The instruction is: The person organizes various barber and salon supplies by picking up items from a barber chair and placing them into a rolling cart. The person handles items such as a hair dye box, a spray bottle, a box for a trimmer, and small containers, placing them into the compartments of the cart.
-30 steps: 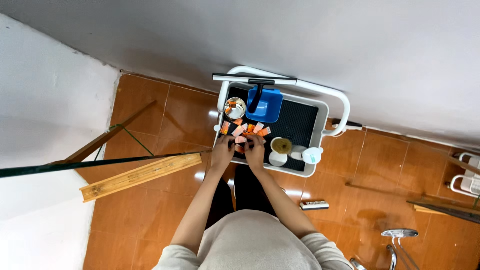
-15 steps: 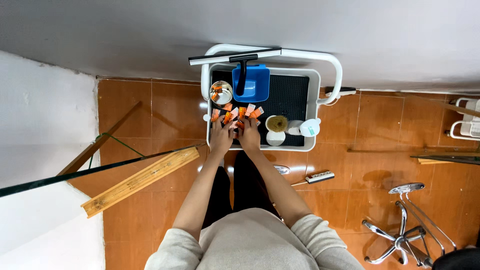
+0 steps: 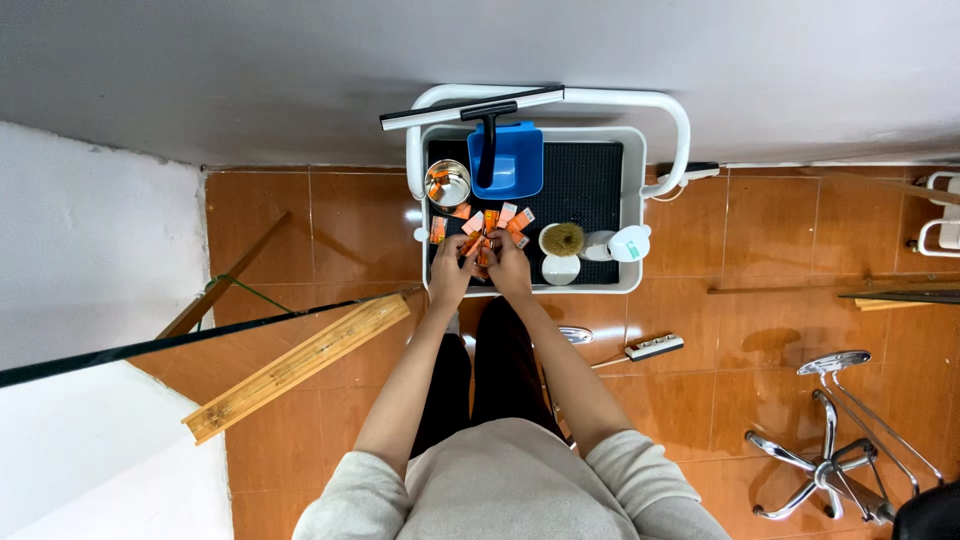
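Both hands (image 3: pixel 482 268) seemingly pinch small orange packets (image 3: pixel 487 228) over the cart tray (image 3: pixel 630 200).

A cart (image 3: pixel 655 130) is standing against the wall, directly ahead of the person. On its tray, a dustpan (image 3: pixel 510 165) is lying at the rear centre, with a squeegee (image 3: pixel 470 107) resting across the rear rail. A metal bowl (image 3: pixel 447 183) is sitting left of the dustpan. Small packets (image 3: pixel 497 220) are lying spread near the front edge, where the left hand (image 3: pixel 450 272) and right hand (image 3: pixel 510 268) are meeting side by side. Right of the hands, a round brush (image 3: pixel 563 239) and a cup (image 3: pixel 632 243) are standing. On the floor, a power strip (image 3: pixel 654 347) is lying to the right, a wooden plank (image 3: pixel 296 366) to the left.
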